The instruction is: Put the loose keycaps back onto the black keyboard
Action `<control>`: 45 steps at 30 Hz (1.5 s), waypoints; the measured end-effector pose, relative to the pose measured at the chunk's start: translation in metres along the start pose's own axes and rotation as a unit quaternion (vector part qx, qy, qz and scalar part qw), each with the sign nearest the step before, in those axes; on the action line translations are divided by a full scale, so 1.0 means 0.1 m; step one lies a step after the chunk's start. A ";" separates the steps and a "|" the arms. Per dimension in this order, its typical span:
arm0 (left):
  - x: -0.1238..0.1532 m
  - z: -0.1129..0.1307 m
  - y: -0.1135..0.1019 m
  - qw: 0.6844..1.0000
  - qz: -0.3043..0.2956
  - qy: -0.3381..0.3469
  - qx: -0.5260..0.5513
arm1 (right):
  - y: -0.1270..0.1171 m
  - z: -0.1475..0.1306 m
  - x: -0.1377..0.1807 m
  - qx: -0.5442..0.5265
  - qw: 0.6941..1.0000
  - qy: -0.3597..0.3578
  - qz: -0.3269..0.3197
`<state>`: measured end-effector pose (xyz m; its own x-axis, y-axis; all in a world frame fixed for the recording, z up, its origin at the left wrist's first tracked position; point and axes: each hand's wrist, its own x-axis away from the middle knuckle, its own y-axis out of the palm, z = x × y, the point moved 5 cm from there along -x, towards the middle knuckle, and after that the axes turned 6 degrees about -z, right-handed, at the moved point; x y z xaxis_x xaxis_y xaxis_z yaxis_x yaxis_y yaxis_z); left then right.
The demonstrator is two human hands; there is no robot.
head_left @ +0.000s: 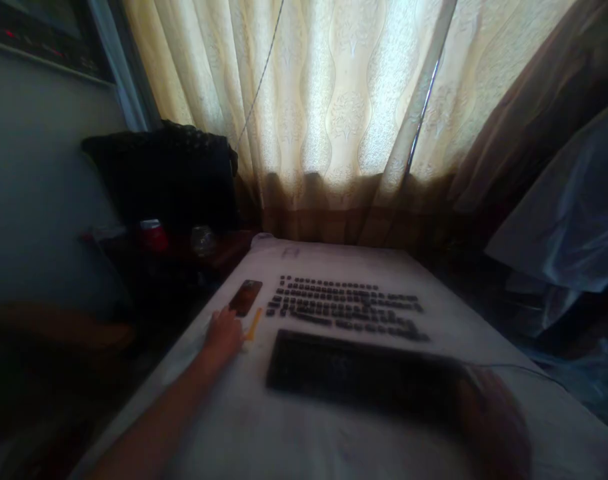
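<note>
a pale, cloth-like surface [344, 447] spreads under the left hand [224, 337], patterned curtains [349, 120] hanging far beyond it. its fingers [229, 318] are by the near edge of one phone [246, 297], one slim yellow tool [255, 324] just right; whether they grip anything i cannot tell. the right hand [494, 417], blurred, grasps one oblong black keyboard [359, 373] by its end. ahead, small blocky keycaps [367, 301] form about six rows.

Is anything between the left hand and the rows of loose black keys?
Yes: a slim yellow strip lies between the left hand and the left end of the keys. Blur hides whether fingers touch it.
</note>
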<state>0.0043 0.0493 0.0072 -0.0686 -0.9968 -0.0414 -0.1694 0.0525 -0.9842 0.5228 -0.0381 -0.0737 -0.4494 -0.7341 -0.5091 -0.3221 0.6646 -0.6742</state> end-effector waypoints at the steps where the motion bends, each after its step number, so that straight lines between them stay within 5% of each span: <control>1: -0.01 0.00 0.01 1.000 0.002 -0.003 0.001 | 0.01 0.00 0.00 -0.002 1.000 -0.007 0.008; 12: -0.09 0.01 -0.13 0.986 0.091 -0.006 0.138 | 0.03 -0.01 0.02 -0.013 1.000 -0.010 0.023; 18: -0.19 0.36 -0.34 0.934 0.140 0.052 0.325 | 0.01 -0.06 0.05 -0.010 0.998 -0.043 0.037; 25: -0.27 0.94 -0.31 0.832 0.073 0.055 0.547 | -0.04 -0.18 0.08 0.014 0.994 -0.090 0.053; 32: -0.24 1.34 -0.19 0.677 -0.057 0.018 0.734 | -0.11 -0.47 0.10 0.039 0.990 -0.131 0.025; 39: -0.16 1.66 0.00 0.531 -0.142 -0.037 0.835 | -0.03 -1.32 0.23 0.025 0.948 -0.315 -0.040; 45: -0.09 1.76 0.07 0.477 -0.166 -0.045 0.862 | 0.15 -2.08 0.27 -0.068 0.898 -0.407 -0.155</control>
<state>0.1770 0.0483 -0.0297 -0.2641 -0.9354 0.2352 0.9088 -0.1597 0.3854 0.3327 -0.0189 0.0137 0.4186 -0.7089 -0.5677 -0.4504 0.3808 -0.8076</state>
